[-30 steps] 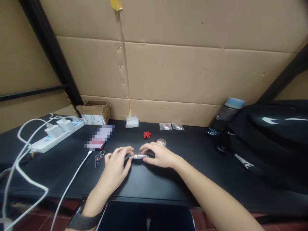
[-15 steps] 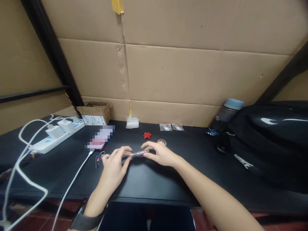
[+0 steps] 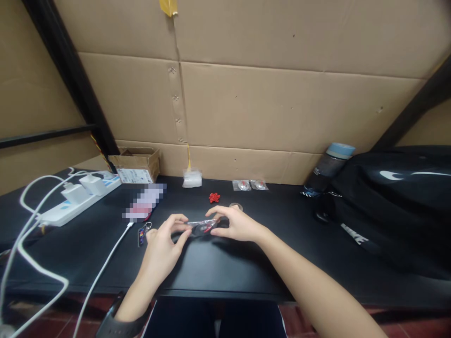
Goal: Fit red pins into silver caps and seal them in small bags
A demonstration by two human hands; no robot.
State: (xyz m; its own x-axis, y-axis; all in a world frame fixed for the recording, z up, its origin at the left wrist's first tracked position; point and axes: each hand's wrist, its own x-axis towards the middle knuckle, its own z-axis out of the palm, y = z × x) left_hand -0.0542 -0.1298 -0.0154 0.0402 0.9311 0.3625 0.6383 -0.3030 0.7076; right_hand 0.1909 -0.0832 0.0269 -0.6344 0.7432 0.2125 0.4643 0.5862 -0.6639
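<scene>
Between my two hands is a small clear plastic bag (image 3: 201,227) with something dark and red inside that I cannot make out. My left hand (image 3: 168,239) pinches its left edge between thumb and fingers. The right edge is pinched by my right hand (image 3: 234,224). Just beyond the bag lies a red knotted cord ornament (image 3: 214,197). A roll of clear tape (image 3: 237,206) shows partly behind my right hand. Left of my left hand lies a small keychain (image 3: 142,234) with a metal ring.
At the back are two small bagged discs (image 3: 242,185), a stack of clear bags (image 3: 192,178) and a cardboard box (image 3: 137,165). Left stand a power strip (image 3: 70,206) and a phone with a cable (image 3: 109,263). A bottle (image 3: 327,169) and black backpack (image 3: 394,211) fill the right.
The bag has been tilted from nearly edge-on, so more of its face and contents shows. Both hands keep their grip, and the view has shifted slightly.
</scene>
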